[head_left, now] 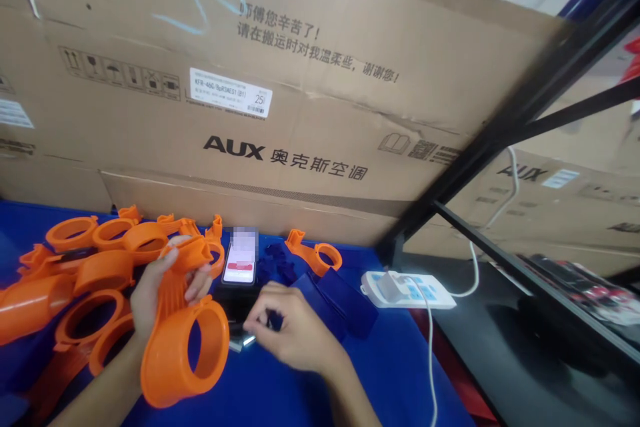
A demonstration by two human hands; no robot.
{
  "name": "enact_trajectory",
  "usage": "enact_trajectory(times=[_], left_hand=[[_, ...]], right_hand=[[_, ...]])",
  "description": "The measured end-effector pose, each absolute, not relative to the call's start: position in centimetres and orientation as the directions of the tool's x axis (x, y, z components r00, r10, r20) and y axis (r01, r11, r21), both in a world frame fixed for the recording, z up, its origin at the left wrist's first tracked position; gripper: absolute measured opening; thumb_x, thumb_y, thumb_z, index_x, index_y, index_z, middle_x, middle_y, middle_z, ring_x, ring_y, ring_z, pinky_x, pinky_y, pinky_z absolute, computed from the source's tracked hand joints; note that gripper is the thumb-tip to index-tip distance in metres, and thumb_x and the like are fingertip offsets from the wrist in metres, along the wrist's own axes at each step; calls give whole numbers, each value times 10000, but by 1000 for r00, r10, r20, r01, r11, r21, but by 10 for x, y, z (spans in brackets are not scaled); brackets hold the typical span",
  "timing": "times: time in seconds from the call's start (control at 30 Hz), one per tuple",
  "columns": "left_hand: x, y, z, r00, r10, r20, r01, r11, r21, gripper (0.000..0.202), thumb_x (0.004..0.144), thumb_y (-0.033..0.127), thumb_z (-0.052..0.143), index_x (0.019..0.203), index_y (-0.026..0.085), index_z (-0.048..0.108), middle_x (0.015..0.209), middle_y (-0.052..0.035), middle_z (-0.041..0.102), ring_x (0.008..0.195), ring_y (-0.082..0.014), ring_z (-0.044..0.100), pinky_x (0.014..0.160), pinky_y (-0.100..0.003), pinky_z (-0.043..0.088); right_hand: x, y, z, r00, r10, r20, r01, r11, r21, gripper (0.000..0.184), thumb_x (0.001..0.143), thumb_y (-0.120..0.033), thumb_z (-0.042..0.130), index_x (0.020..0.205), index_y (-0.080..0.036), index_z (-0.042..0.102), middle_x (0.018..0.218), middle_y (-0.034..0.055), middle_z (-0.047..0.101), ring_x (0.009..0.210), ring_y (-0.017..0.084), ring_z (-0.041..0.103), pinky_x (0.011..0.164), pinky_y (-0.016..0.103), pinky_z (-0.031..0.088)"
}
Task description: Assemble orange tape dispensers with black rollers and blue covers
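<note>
One orange ring bracket (155, 363) clasped in my left fingers (200, 284), above the blue surface (270, 400). Right fingers (259, 317) curled near small metallic pieces (249, 341); can't tell if they're holding anything. More orange brackets (104, 271) clustered left, phone (239, 273) behind, power strip (439, 292) off right.

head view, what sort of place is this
Probably a storeroom or warehouse work corner: big AUX cartons stand behind, black rack framing slants past them, and many similar orange ring-shaped parts lie on a blue work surface.
</note>
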State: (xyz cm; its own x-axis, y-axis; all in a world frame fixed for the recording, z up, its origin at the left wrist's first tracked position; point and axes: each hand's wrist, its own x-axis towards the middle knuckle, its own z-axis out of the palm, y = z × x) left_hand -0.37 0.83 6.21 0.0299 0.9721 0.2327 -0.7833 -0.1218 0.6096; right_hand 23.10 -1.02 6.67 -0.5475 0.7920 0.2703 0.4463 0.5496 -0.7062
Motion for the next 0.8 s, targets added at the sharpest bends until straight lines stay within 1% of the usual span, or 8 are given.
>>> enact_trajectory(times=[0.07, 0.2, 0.3, 0.4, 0.5, 0.6, 0.7, 0.8], left_hand=[[-8, 10, 60, 40, 955, 295, -802, -145, 579, 170, 948, 303, 554, 1034, 182, 635, 744, -36, 673, 475, -116, 529, 487, -262, 454], [-11, 10, 58, 69, 943, 327, -813, -137, 565, 185, 949, 292, 545, 1069, 184, 637, 778, -57, 688, 496, -132, 555, 503, -280, 470], [-7, 6, 62, 45, 957, 287, -817, -130, 562, 202, 943, 285, 556, 1116, 203, 621, 794, -49, 691, 506, -131, 557, 518, -281, 480], [-3, 2, 65, 21, 973, 229, -809, -118, 576, 173, 962, 292, 534, 1090, 208, 614, 817, -51, 694, 512, -121, 542, 514, -265, 467], [1, 1, 66, 16, 973, 230, -806, -124, 579, 169, 953, 287, 536, 1062, 185, 616, 808, -44, 673, 515, -115, 532, 511, -260, 450], [4, -1, 65, 14, 971, 240, -784, -138, 605, 156, 943, 279, 535, 1036, 180, 612, 764, -35, 643, 507, -113, 518, 501, -252, 430], [5, -4, 67, 13, 976, 217, -747, -135, 651, 161, 955, 286, 513, 1048, 187, 599, 722, -29, 616, 497, -111, 498, 477, -234, 403], [5, -5, 68, 3, 977, 211, -728, -143, 671, 177, 942, 294, 535, 1078, 195, 590, 736, -26, 623, 500, -112, 503, 477, -232, 413]], right_hand=[[220, -16, 64, -660, 716, 226, 476, 632, -611, 106, 827, -159, 677, 747, -205, 627, 694, -25, 632, 684, 144, 570, 656, 247, 434], [210, -20, 56, -735, 663, 144, 550, 707, -445, 73, 806, -167, 659, 751, -206, 629, 689, -18, 657, 662, 155, 565, 632, 256, 412], [206, -19, 51, -755, 646, 111, 577, 735, -355, 83, 831, -208, 645, 749, -196, 637, 719, 9, 681, 664, 165, 570, 638, 267, 421], [201, -19, 45, -756, 647, 98, 611, 751, -250, 156, 882, -252, 617, 744, -187, 646, 746, 41, 696, 671, 178, 573, 611, 280, 407], [196, -21, 38, -756, 644, 116, 626, 763, -162, 192, 912, -244, 587, 745, -181, 657, 747, 54, 702, 663, 183, 566, 582, 298, 380], [193, -23, 34, -767, 628, 128, 617, 778, -120, 206, 902, -220, 588, 712, -178, 657, 725, 58, 704, 645, 184, 556, 572, 314, 363], [194, -24, 35, -771, 624, 128, 612, 781, -126, 216, 898, -229, 592, 698, -180, 659, 709, 56, 700, 632, 183, 550, 566, 313, 359], [199, -24, 41, -768, 628, 122, 609, 776, -161, 207, 891, -264, 619, 702, -190, 657, 706, 41, 690, 634, 182, 547, 567, 304, 365]])
